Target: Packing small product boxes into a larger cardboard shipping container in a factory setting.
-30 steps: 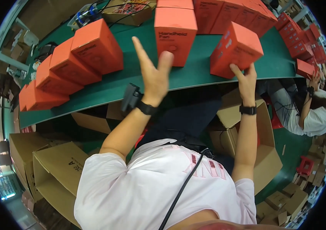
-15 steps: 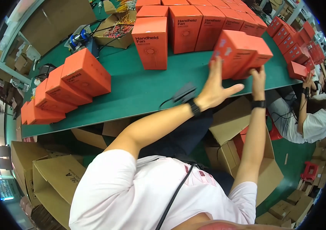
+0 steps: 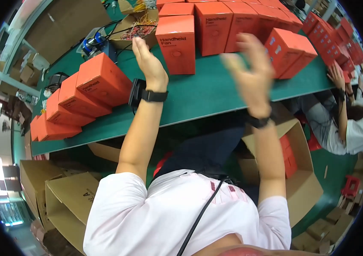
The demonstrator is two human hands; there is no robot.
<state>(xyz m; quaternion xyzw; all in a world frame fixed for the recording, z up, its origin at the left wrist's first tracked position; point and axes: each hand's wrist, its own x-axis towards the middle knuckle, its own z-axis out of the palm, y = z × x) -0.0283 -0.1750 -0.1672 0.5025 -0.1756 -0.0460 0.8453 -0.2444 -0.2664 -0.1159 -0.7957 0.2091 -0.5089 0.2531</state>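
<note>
My left hand [image 3: 150, 68] is raised over the green table, fingers stretched out and nothing in it. It is nearest the left side of a single upright orange-red carton [image 3: 176, 51], which stands in front of a packed block of like cartons [image 3: 214, 32]. My right hand [image 3: 252, 74] is smeared by motion, but its fingers look spread and hold nothing. To its right, two orange-red cartons [image 3: 285, 53] stand side by side, apart from the hand. Another leaning row of orange-red cartons [image 3: 104, 81] is at the left of the table.
The green table [image 3: 185, 100] has its near edge before me. Behind are a blue device with cables [image 3: 94, 45] and a cardboard box of wires [image 3: 136, 32]. Open cardboard boxes stand below on the left [image 3: 70, 192] and right [image 3: 303, 187]. A co-worker [image 3: 354, 132] sits at the right.
Both hands have come away from the pair of cartons at the right, which now stands on the table. My left hand has swung far left; my right hand has moved a little left.
</note>
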